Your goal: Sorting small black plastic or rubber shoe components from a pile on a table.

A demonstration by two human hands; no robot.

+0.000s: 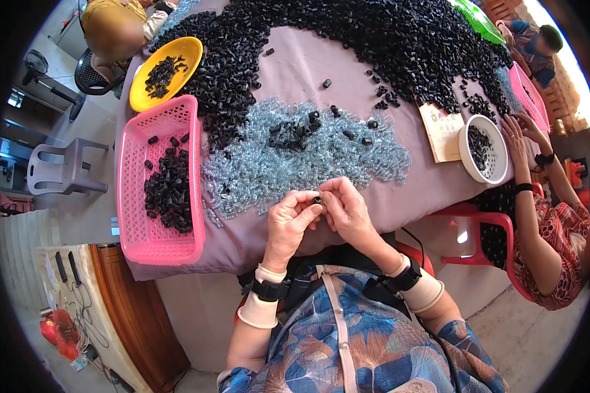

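We look down at our two hands meeting just above the near edge of the counter (pixel 295 72), which is draped in a mauve cloth. Our left hand (pixel 288 223) and right hand (pixel 349 213) pinch one small black cylindrical part (pixel 317 200) between their fingertips, both closed narrowly on it. The part sits dead centre between the hands, equally near to each; its long axis is too small to tell. Just beyond the hands lies a spread of clear bluish springs (pixel 295 157), and farther off a large heap of black parts (pixel 373 39). To our left stands a pink basket (pixel 160 118) holding more black pieces. A co-worker's hand (pixel 514 134) rests by a white bowl (pixel 498 173) at the right.
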